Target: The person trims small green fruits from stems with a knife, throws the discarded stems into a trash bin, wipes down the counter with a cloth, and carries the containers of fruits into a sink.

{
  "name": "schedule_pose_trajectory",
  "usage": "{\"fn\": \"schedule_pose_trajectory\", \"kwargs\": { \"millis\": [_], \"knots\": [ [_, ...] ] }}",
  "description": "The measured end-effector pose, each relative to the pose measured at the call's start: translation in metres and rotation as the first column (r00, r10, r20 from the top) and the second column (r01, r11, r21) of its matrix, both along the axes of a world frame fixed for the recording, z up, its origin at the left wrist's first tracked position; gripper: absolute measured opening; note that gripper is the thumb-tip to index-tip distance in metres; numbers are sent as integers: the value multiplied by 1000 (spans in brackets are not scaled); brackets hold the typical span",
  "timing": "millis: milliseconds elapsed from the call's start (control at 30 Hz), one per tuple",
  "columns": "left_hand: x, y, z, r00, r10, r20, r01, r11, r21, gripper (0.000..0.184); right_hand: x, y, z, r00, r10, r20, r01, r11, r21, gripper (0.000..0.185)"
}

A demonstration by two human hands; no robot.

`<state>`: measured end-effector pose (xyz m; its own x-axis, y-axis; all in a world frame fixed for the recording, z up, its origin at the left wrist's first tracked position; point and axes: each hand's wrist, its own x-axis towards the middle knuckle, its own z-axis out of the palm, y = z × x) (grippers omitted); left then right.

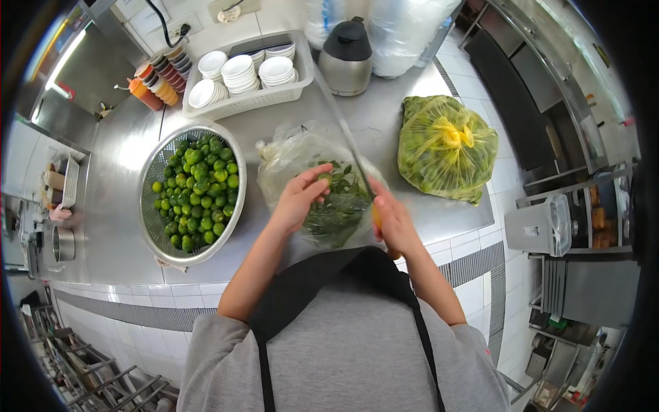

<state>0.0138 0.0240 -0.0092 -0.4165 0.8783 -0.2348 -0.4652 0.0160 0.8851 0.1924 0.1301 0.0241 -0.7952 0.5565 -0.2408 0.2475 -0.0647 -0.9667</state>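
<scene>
Taking the clear plastic bag of dark green leaves (335,223) as the dial's centre, the left hand (302,199) comes in over its 10 o'clock edge, thumb and fingertips pinched on what looks like a small round green lime (325,179), a grip that probably leaves most of its skin exposed. The right hand (391,220), at 3 o'clock, is clamped round the yellow-orange handle of a long steel knife (351,141), its blade aimed toward 11 o'clock, presumably so that the point faces away from the body. Both elbows are bent and splayed, the left forearm slanting toward 1 o'clock, the right toward 11, so the hands meet close before the chest. On the steel surface (113,237), the perforated oval metal colander heaped with green limes (240,206) sits at 9 o'clock, likely for easy left-hand reach; a yellow-tinted, knotted plastic bag (446,161) stands at 2 o'clock, clear of the blade.
</scene>
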Motion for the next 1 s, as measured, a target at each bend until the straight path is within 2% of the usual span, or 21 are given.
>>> {"fn": "schedule_pose_trajectory", "kwargs": {
  "millis": [33, 133, 233, 300, 400, 500, 600, 700, 733, 800, 900, 1000],
  "knots": [
    [4, 2, 4, 997, 35, -69, -34, 999, 22, 29, -4, -6, -4, 999, 15, -42, -11, 995, 101, 53],
    [4, 3, 1, 1000, 30, 6, -30, 994, 105, 29, -15, -21, -6, 996, 39, -78, -23, 978, 206, 52],
    [10, 0, 13, 997, 77, 26, -79, 993, 92, 26, -22, -25, -7, 995, 69, -72, -43, 948, 314, 51],
    [11, 0, 14, 996, 85, -38, -80, 989, 123, 25, -25, -25, -8, 996, 60, -70, -32, 935, 353, 50],
    [8, 0, 13, 992, 85, -89, -72, 987, 143, 25, -29, -32, -8, 980, -18, -198, 39, 994, 100, 40],
    [7, 1, 5, 993, 85, -85, -70, 985, 160, 26, -27, -27, 5, 998, -56, -33, 44, 954, -296, 43],
    [5, -1, 0, 997, 62, -35, -55, 983, 178, 27, -25, -24, 0, 999, -18, -39, 8, 970, -245, 46],
    [4, -5, 5, 999, 39, -19, -35, 987, 158, 30, -22, -14, -8, 999, -10, 48, 26, 934, -356, 47],
    [3, -6, 8, 999, 36, -23, -32, 989, 147, 31, -20, -13, -6, 999, 26, 42, -11, 947, -322, 44],
    [2, -6, 7, 995, 74, -61, -64, 987, 150, 30, -18, -13, 0, 994, 107, 29, -96, 965, -245, 49],
    [5, -4, 6, 989, 130, -64, -118, 979, 165, 28, -18, -26, -7, 985, 73, -155, -88, 992, -93, 48],
    [9, -1, 3, 978, 178, -106, -160, 975, 153, 26, -20, -29, -8, 984, 67, -166, -87, 990, -114, 48]
  ]
}}
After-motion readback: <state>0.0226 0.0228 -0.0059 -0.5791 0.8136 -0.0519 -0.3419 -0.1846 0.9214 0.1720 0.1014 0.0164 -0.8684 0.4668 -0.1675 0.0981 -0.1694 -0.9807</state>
